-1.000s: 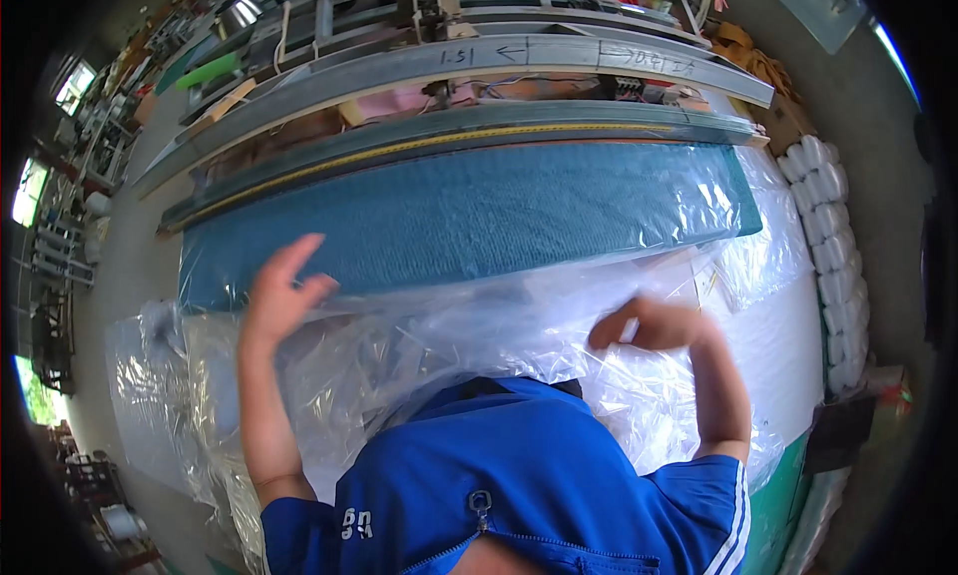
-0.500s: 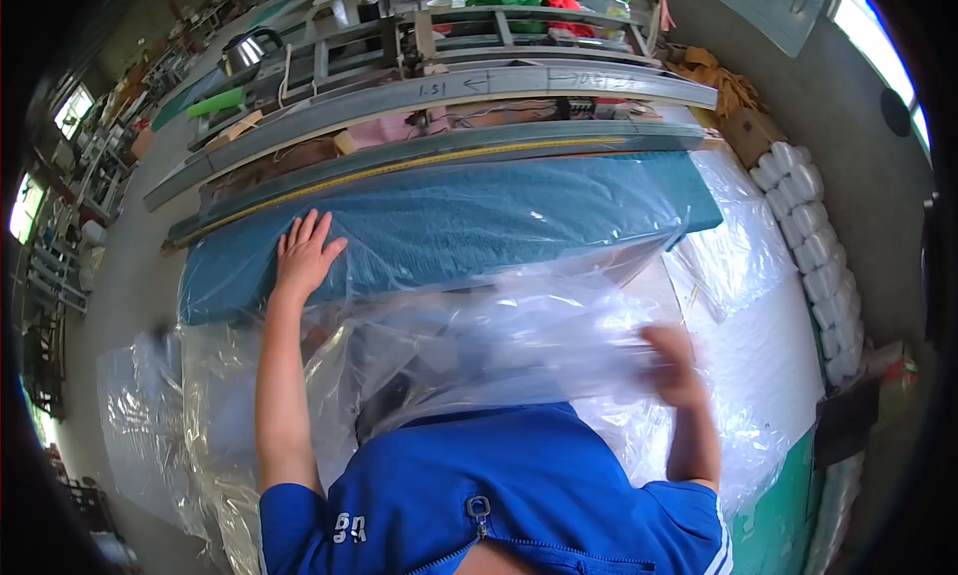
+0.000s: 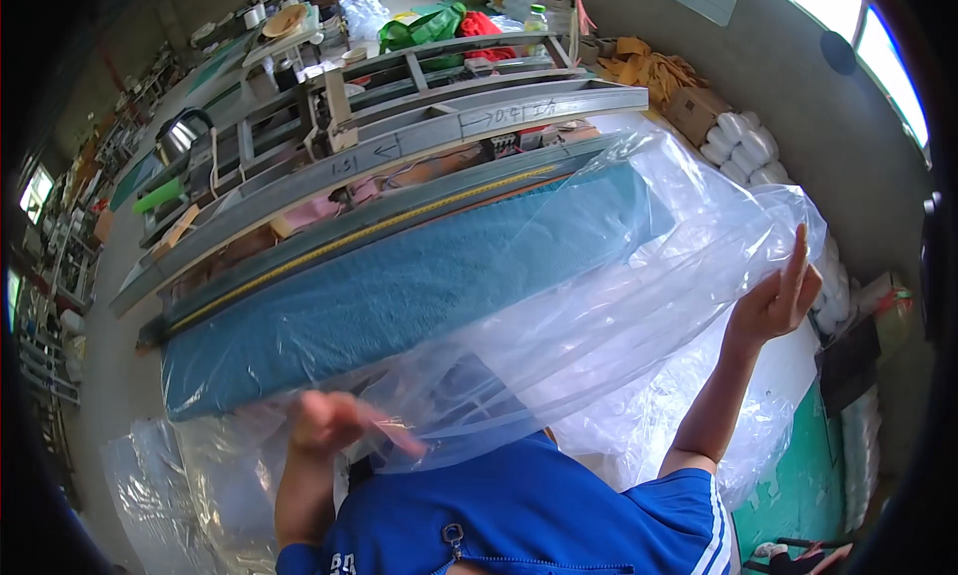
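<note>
A long blue-green fabric-like panel (image 3: pixel 399 286) lies slanting across the worktable under clear plastic film (image 3: pixel 639 325). Out to the right, my right hand (image 3: pixel 773 300) is raised, pulling the film's edge up taut; its index finger points upward and the other fingers curl in on the film. My left hand (image 3: pixel 334 420) is by the panel's near left edge, close to my body. Motion blurs its fingers, so I cannot see whether they grip the film.
Behind the panel runs a yellow measuring tape (image 3: pixel 369 241) along a metal bar. Past it stands a grey metal frame (image 3: pixel 399 141). White wrapped bundles (image 3: pixel 743 146) and a cardboard box (image 3: pixel 694 114) line the right wall. More film (image 3: pixel 150 485) lies at the left.
My right hand has swung outward and up, stretching film rightward. My left hand has left the panel's top and drawn back toward me. The view has turned, so the panel appears more slanted.
</note>
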### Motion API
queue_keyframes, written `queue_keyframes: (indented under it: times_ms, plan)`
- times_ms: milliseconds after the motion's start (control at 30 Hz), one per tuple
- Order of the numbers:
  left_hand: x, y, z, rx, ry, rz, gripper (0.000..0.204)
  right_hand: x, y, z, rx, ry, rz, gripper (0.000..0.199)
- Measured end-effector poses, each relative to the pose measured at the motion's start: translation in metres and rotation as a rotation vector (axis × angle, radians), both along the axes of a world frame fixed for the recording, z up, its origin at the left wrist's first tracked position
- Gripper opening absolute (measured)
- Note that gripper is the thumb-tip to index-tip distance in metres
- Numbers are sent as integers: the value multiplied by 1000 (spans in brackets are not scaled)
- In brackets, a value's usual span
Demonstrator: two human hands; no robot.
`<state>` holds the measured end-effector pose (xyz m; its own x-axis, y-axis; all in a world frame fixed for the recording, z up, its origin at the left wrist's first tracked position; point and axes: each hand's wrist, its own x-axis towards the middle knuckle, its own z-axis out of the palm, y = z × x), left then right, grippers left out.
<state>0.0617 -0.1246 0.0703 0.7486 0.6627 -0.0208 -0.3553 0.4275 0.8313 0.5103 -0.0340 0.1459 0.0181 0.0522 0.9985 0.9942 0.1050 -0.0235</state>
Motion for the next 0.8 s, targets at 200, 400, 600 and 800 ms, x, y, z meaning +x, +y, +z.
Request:
queue_keyframes:
  times_ms: [200, 400, 600, 800]
  plan:
    - [7, -1, -1, 542, 601, 237, 23, 0, 19, -43, -141, -36, -148, 55]
    - [-77, 110, -76, 877, 1348, 1187, 15, -9, 34, -178, -1217, -254, -175, 44]
    - [-78, 111, -93, 919, 1984, 1076, 16, -29, 64, -131, -1477, 132, 368, 39]
    - [-74, 119, -95, 963, 1915, 1139, 15, -28, 176, -112, -1300, 314, 880, 75]
